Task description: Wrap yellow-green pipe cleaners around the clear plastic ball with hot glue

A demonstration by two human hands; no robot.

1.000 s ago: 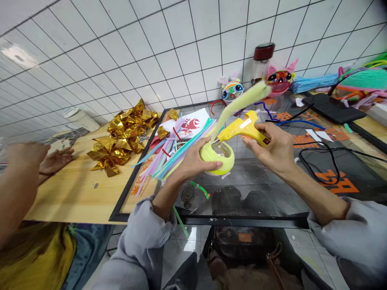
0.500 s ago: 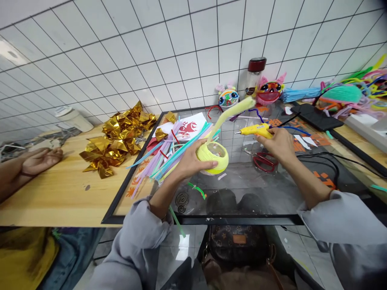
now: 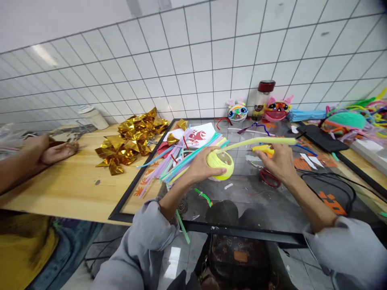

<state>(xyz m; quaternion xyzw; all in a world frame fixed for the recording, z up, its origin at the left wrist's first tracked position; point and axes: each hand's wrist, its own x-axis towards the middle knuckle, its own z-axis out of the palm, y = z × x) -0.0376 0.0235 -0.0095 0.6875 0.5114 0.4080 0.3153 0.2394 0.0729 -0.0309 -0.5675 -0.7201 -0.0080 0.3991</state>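
Observation:
My left hand (image 3: 198, 167) grips a small round form wrapped in yellow-green chenille (image 3: 221, 164), held just above the glass table top (image 3: 250, 209). A long loose tail of the same yellow-green stem (image 3: 263, 141) runs level to the right from it. My right hand (image 3: 279, 163) is low over the glass, right under that tail, with its fingers over the handle of a yellow glue gun (image 3: 262, 149) whose nozzle points left. Red scissors (image 3: 267, 178) lie beneath this hand.
Pastel chenille stems (image 3: 178, 159) and red paper cut-outs lie left of the form. Gold foil shapes (image 3: 133, 135) sit on the wooden table (image 3: 69, 189), where another person's hands (image 3: 56, 151) rest. A red-lidded jar (image 3: 262, 96), painted masks (image 3: 237, 112), black cables (image 3: 341, 189) and more stems stand behind and to the right.
My right hand carried the glue gun away from the wrapped form and down to the glass. The stem's tail dropped from pointing up to lying level. The view tilted up.

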